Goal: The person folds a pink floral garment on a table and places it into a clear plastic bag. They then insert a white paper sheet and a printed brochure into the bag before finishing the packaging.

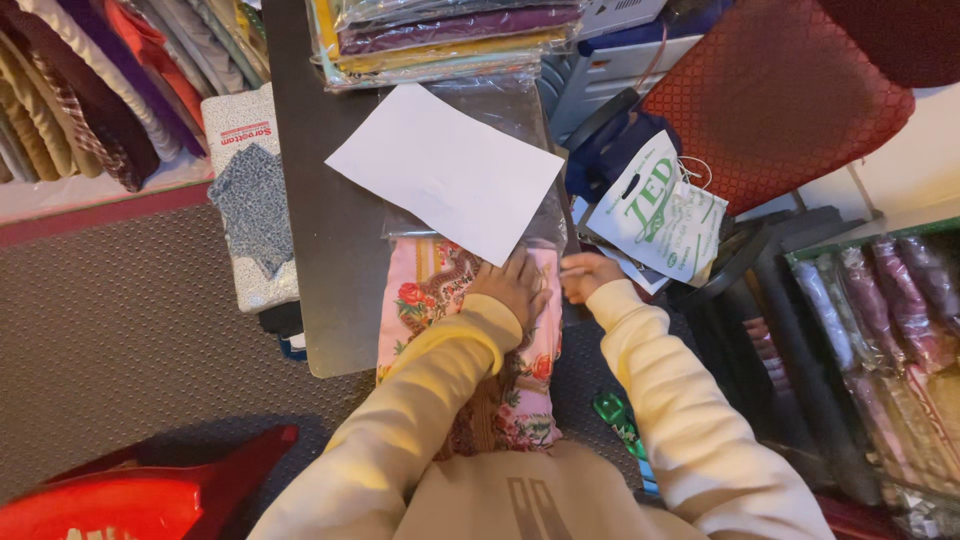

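At the near edge of the dark counter (pixel 320 250), the left hand (pixel 512 285) lies open and flat on a folded pink floral cloth (pixel 430 290), pressing it down. The right hand (pixel 585 275) rests at the cloth's right edge, fingers loosely curled, gripping nothing I can make out. The cloth overhangs the counter toward the person; it looks soft, light and limp, best held by its folded edges. A white paper sheet (pixel 445 170) covers its far end, over a clear plastic bag (pixel 500 100).

bare tabletop (pixel 320 250) left free, packet stack (pixel 450 40) blocks far end
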